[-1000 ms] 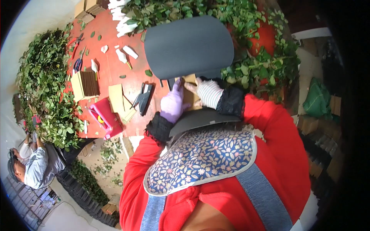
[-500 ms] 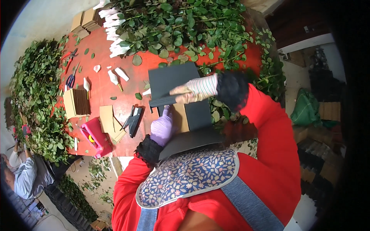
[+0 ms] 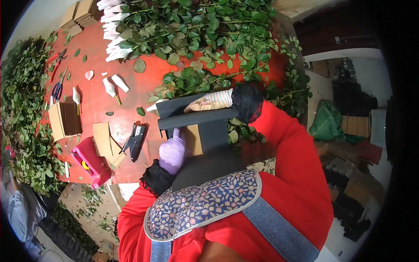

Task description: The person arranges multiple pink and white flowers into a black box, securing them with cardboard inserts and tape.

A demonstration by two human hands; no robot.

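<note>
My right hand (image 3: 213, 100), in a striped glove with bare fingertips, lies across a stack of black card sheets (image 3: 196, 119), its fingers pressed together against the upper face. The stack is tilted, so its layered near edge faces me. My left hand (image 3: 171, 155), in a lavender glove, has one finger stretched out to that near edge; its other fingers are hard to make out. Beside it shows a brown cardboard piece (image 3: 192, 142) over black card (image 3: 214, 136). A wide black sheet (image 3: 205, 168) slopes down toward my floral apron bib (image 3: 205, 198).
Left of my hands lie a black stapler (image 3: 138, 142), flat cardboard pieces (image 3: 102, 135), a pink tape dispenser (image 3: 92, 161), a cardboard stack (image 3: 65, 120) and scissors (image 3: 58, 89). Leafy stems (image 3: 196, 39) with white-wrapped heads (image 3: 114, 30) cover the red table's (image 3: 98, 96) far side.
The black stack has tilted, showing more of its layered edge. My right hand has come to lie against it, no longer blurred. The whole view has shifted slightly.
</note>
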